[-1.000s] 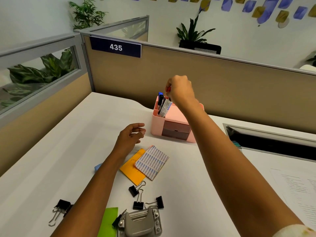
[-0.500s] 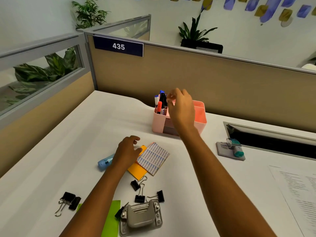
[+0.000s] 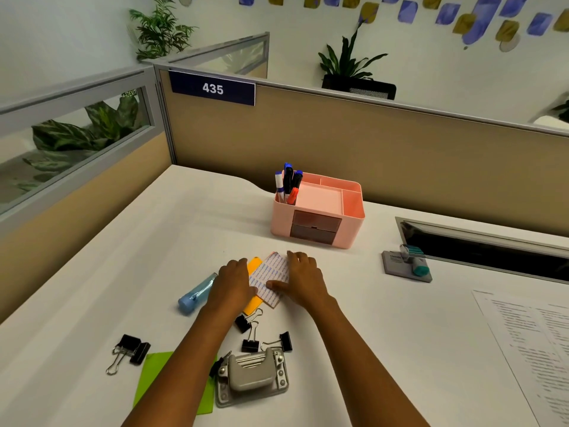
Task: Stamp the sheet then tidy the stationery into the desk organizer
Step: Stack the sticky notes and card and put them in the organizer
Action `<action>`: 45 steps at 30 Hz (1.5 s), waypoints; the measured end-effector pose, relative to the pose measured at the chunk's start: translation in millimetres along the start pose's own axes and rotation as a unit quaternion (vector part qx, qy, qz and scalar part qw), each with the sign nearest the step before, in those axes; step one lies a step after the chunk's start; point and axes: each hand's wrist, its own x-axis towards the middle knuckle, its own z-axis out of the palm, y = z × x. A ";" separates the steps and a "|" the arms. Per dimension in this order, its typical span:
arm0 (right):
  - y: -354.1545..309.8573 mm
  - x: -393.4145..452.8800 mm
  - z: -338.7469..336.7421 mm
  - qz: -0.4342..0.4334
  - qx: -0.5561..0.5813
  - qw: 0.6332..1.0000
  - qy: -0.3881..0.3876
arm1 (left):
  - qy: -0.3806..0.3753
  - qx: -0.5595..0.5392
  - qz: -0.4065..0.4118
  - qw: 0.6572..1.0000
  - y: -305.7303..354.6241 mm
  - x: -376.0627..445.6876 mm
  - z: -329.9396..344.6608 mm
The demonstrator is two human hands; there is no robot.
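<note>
stationery lies scattered on the white desk [image 3: 154, 241], all placed here relative to the pink desk organizer [image 3: 317, 211]. nearest the camera, well in front of the organizer: grey hole punch [image 3: 251, 375], with a green sticky pad [image 3: 154, 377] to its left, partly under the left forearm. two black binder clips [image 3: 131, 351] sit touching, further left of that pad. three more binder clips [image 3: 264, 339] sit between the punch and the organizer, just behind the punch. printed sheet [image 3: 535, 349] lies front-right of the organizer, at the frame's right edge.

closer to the organizer, straight in front of it: white label sheet [image 3: 272, 277] overlapping an orange sticky pad [image 3: 255, 266]. left hand [image 3: 232, 285] rests palm down on the orange pad, fingers fairly straight, holding nothing. right hand [image 3: 303, 280] lies on the label sheet's right edge, fingers extended, thumb pressing flat on the sheet; no curl around it. light blue glue stick [image 3: 197, 294] lies on its side just left of the left hand, front-left of the organizer.

right of the organizer, well apart: grey ink pad [image 3: 397, 266] with a teal-and-white stamp [image 3: 414, 260] lying on it, beside a dark cable slot [image 3: 480, 248].

organizer stands upright near the beige partition [image 3: 369, 149]. its back-left compartment holds upright markers [image 3: 288, 183], blue, black and red caps. two brown drawers on its front are closed. sign 435 [image 3: 212, 88] is on the partition, up-left of the organizer.
</note>
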 end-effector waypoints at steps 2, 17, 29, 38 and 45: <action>0.9 -1.0 1.1 -0.002 -0.005 1.000 0.003 | -0.002 0.011 0.001 1.000 0.7 -2.0 0.8; 21.3 -19.3 -14.4 0.053 0.331 0.940 0.060 | 0.015 -0.094 -0.059 0.994 9.5 -3.4 -18.2; 14.1 -67.8 -52.0 -0.003 0.583 0.803 0.123 | 0.166 -0.314 -0.055 0.933 29.2 -46.3 -39.1; -5.8 -102.2 -46.7 0.017 0.602 0.788 0.124 | 0.116 -0.496 -0.059 0.858 46.3 -91.1 -35.3; -22.4 -114.1 -36.5 0.065 0.583 0.776 0.231 | 0.079 -0.572 -0.086 0.812 57.6 -118.9 -22.8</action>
